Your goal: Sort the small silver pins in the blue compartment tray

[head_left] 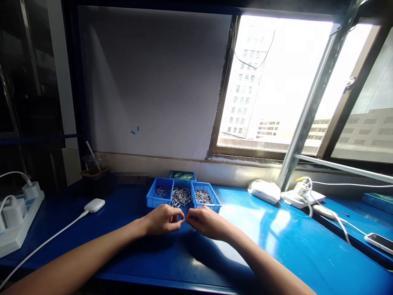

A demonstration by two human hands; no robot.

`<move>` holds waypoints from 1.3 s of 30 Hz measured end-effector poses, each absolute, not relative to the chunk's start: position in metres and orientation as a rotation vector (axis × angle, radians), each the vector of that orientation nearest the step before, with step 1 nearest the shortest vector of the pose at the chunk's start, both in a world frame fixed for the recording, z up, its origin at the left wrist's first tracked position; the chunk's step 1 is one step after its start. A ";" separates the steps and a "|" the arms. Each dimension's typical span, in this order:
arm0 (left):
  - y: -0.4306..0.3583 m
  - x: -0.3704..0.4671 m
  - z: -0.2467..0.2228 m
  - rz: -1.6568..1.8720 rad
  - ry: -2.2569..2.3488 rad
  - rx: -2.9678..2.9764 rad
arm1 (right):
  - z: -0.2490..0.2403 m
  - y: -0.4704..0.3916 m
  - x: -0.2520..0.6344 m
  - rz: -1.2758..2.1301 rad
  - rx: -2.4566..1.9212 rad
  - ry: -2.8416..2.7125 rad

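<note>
My left hand [165,218] is pinched, thumb against forefinger, on a tiny light-coloured piece at its fingertips. Close against it, my right hand [205,221] has curled fingers meeting the same small spot; what they grip is too small to name. Just beyond the hands stand a left blue bin [158,201] with a few thin metal pins and a right blue bin [215,205] holding many short metal pins. Between these bins lies a heap of metal pins [181,196]. Behind them is a blue bin with green packets [183,176].
A white case [94,205] with a cable lies on the blue table [129,262] at left, near a power strip [23,225]. A cup [93,164] stands at the back left. At right are a white bundle [264,191], another power strip [302,196] and a phone [380,241].
</note>
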State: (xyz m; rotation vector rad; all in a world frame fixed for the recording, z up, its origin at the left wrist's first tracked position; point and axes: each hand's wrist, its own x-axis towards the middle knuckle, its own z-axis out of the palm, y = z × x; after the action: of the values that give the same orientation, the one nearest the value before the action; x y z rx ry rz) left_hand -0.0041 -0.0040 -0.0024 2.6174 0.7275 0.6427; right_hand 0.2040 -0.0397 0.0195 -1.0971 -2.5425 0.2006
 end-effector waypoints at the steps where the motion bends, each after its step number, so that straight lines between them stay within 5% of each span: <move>1: -0.003 -0.004 -0.003 0.656 0.719 2.604 | 0.020 -0.039 0.204 0.204 -1.104 -2.551; 14: 0.001 -0.004 -0.004 0.786 0.624 2.622 | 0.006 -0.031 0.200 0.719 -1.158 -2.416; 39: 0.000 -0.006 -0.006 0.616 0.798 2.842 | 0.008 -0.031 0.201 0.312 -1.112 -2.574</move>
State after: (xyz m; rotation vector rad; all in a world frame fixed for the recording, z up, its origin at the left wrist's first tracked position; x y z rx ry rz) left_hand -0.0056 0.0002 -0.0060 2.8421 0.7977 0.6162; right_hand 0.2005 -0.0313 0.0078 -1.1119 -2.5745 0.3120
